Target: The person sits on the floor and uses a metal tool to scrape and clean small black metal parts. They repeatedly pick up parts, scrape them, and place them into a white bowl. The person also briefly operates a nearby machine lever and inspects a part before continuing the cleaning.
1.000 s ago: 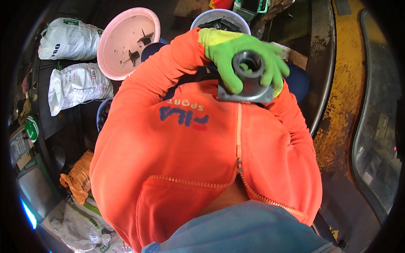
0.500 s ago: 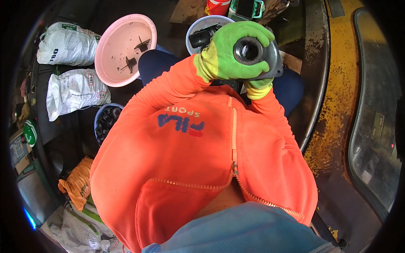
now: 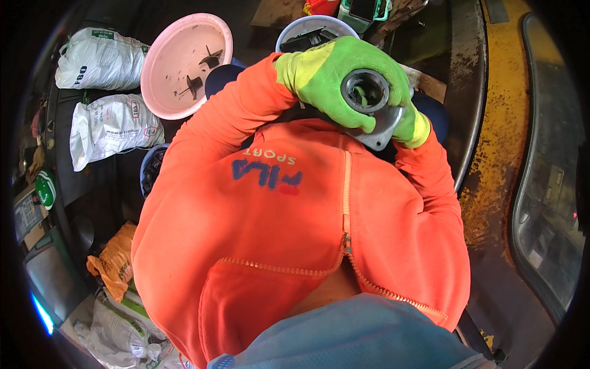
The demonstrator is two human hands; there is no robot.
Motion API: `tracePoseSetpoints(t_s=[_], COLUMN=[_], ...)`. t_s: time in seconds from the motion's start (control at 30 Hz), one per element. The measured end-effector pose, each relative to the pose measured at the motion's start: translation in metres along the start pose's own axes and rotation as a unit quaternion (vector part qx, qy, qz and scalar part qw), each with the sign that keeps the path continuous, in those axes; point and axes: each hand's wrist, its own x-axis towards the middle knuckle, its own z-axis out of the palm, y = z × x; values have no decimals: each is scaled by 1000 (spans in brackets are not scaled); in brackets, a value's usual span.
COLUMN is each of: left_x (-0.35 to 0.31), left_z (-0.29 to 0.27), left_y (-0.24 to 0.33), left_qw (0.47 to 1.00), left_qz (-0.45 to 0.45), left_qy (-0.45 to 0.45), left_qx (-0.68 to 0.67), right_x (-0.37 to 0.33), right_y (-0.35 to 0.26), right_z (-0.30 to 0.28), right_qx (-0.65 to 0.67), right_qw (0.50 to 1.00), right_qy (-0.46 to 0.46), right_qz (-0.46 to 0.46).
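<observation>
My left hand [image 3: 335, 77], in a green and yellow glove, is closed around the round open neck of a black plastic part with a flat flange [image 3: 385, 125]. The neck faces up at me, and green glove fingers show through its hole. On the part's right side and underneath is my right hand [image 3: 410, 128], in a matching glove. Its cuff and some of its fingers show; the rest is hidden behind the part. Both hands hold the piece in front of my chest, above my knees.
A pink basin [image 3: 153, 92] at the far left holds two dark finned pieces. Behind my hands, a pale blue basin [image 3: 289, 31] contains black parts. White sacks [image 3: 101, 61] stand at left, an orange bag [image 3: 117, 261] nearer. A rusty yellow metal frame [image 3: 498, 154] runs along the right.
The black part has turned and tilted, so more of its flange shows toward me. Fingers now show through the neck's hole. The right hand has shifted to the part's right side.
</observation>
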Motion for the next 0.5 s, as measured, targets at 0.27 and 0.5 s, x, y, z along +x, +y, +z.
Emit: tracePoseSetpoints(t_s=[0.27, 0.5], left_x=[3, -26], left_z=[8, 2], left_y=[-32, -58], left_qw=[953, 632], left_qz=[67, 58], left_qy=[-92, 316], left_qx=[-281, -705], right_x=[42, 23], right_y=[-1, -8], right_z=[39, 19], right_qx=[777, 809], right_qw=[568, 556], right_qy=[-267, 87], right_qz=[-55, 172])
